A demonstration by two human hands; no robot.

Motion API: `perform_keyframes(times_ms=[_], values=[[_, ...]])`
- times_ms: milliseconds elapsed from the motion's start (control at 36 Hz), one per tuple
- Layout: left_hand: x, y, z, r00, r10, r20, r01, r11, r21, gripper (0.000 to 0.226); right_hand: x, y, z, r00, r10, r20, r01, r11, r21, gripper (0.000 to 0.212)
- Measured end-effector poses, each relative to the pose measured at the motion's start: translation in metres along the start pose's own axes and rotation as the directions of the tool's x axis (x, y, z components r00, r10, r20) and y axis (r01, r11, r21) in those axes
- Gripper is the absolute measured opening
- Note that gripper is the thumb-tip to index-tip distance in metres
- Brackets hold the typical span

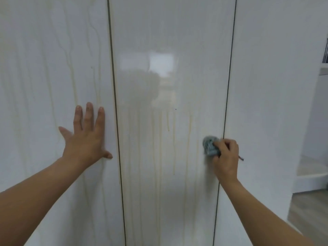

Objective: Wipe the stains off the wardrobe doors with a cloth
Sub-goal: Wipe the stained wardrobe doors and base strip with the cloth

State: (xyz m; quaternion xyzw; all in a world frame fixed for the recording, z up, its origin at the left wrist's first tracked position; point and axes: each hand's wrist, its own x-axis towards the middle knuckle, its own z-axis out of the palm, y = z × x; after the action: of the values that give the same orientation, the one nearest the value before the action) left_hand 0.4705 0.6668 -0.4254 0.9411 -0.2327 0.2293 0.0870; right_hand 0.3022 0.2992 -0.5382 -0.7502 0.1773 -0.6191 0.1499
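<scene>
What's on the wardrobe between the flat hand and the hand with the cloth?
In the head view: the dark seam between doors, then the middle door with yellowish drip streaks.

Looked like a home, probably a bedroom, tall glossy white wardrobe doors [174,50] filling most of the view, yellowish drip stains [160,139] down them, wood-look floor [308,210] off right, white shelf nook [323,70] beside it.

Grey cloth [210,145] in right hand [226,158], on streaked middle door [168,77] (left hand [87,137] flat, left door [44,68])
</scene>
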Motion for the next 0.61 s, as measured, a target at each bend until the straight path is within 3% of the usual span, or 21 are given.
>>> perform_keyframes(times_ms=[139, 222, 361, 444, 556, 611], values=[[-0.003, 0.003, -0.005, 1.000, -0.008, 0.011, 0.008, 1.000, 0.015, 0.167, -0.090, 0.042, 0.009, 0.987, 0.063, 0.147, -0.045, 0.992, -0.122, 0.039], [-0.004, 0.006, -0.008, 0.999, -0.027, 0.029, 0.025, 0.999, 0.045, 0.167, -0.071, 0.037, 0.006, 0.987, 0.042, 0.153, -0.038, 0.999, -0.032, 0.040], [-0.006, 0.007, -0.009, 1.000, -0.023, 0.016, 0.022, 0.999, 0.037, 0.168, -0.001, -0.005, 0.002, 0.991, 0.128, 0.037, -0.132, 0.980, 0.151, 0.042], [-0.007, 0.006, -0.009, 1.000, -0.020, 0.004, 0.020, 0.999, 0.039, 0.168, 0.006, -0.010, 0.005, 0.999, 0.045, 0.005, -0.045, 0.994, 0.100, 0.039], [-0.005, 0.004, -0.007, 1.000, -0.013, 0.007, 0.013, 1.000, 0.026, 0.168, -0.053, 0.013, 0.012, 0.999, -0.031, 0.040, 0.031, 0.999, 0.015, 0.021], [-0.003, 0.005, -0.008, 1.000, -0.019, 0.022, 0.019, 1.000, 0.019, 0.169, -0.079, 0.021, 0.013, 0.993, 0.047, 0.108, -0.046, 0.999, -0.017, 0.028]])
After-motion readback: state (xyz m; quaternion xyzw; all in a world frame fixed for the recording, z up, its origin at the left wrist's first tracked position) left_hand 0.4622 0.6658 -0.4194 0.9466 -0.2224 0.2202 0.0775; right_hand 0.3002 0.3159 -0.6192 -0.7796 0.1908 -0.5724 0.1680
